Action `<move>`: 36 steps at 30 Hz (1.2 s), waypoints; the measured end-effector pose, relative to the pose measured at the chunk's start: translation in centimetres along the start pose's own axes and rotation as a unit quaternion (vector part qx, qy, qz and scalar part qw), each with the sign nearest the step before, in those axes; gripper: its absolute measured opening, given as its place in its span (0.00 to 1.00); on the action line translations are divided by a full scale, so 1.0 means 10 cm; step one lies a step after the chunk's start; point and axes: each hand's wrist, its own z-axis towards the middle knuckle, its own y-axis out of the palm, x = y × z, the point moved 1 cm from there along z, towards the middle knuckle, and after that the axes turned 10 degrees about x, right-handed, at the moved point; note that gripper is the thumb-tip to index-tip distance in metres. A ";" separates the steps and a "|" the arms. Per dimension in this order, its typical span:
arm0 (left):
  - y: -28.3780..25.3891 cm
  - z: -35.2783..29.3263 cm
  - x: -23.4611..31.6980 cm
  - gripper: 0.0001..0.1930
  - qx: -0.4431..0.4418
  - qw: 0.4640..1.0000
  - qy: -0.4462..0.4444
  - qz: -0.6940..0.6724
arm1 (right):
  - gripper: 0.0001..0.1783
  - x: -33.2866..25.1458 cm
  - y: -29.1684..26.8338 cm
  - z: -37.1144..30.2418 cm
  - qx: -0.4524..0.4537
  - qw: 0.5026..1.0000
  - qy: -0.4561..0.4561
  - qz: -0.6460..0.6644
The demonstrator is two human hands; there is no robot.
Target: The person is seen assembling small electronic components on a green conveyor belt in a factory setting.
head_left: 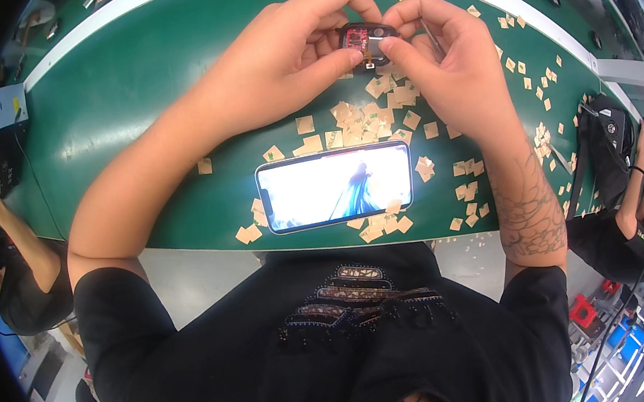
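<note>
Between both hands, over the far part of the table, is a small black rounded device housing [379, 45] with a red circuit board [357, 39] showing inside. A short flex strip with a pale end hangs at its near edge. My left hand [294, 57] is closed on the left side, thumb against the board's near corner. My right hand [455, 59] grips the right side between thumb and forefinger. A thin grey tool [432, 39], its kind unclear, lies across the right hand's fingers. Scattered tan paper squares [360, 121] lie below the hands on the green table [117, 73].
A phone [336, 189] with a bright lit screen lies sideways near the front edge. More tan squares spread along the right side. A black bag [606, 133] is at the table's right end. A grey box [3, 109] stands at far left. Other people sit at both sides.
</note>
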 end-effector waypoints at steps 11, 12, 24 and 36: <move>0.01 0.01 -0.02 0.07 0.021 0.999 0.018 -0.045 | 0.08 -0.11 0.10 -0.07 0.027 0.999 -0.013 -0.037; 0.01 0.02 -0.02 0.08 0.018 0.999 0.003 -0.032 | 0.08 -0.08 0.09 -0.05 0.027 0.998 -0.022 -0.042; -0.01 0.11 0.03 0.18 -0.005 1.000 -0.013 -0.021 | 0.07 0.07 0.00 0.02 0.047 0.997 -0.047 -0.031; -0.03 0.27 -0.15 0.07 0.123 0.992 0.000 0.023 | 0.11 0.05 -0.01 0.03 0.094 0.977 -0.134 -0.139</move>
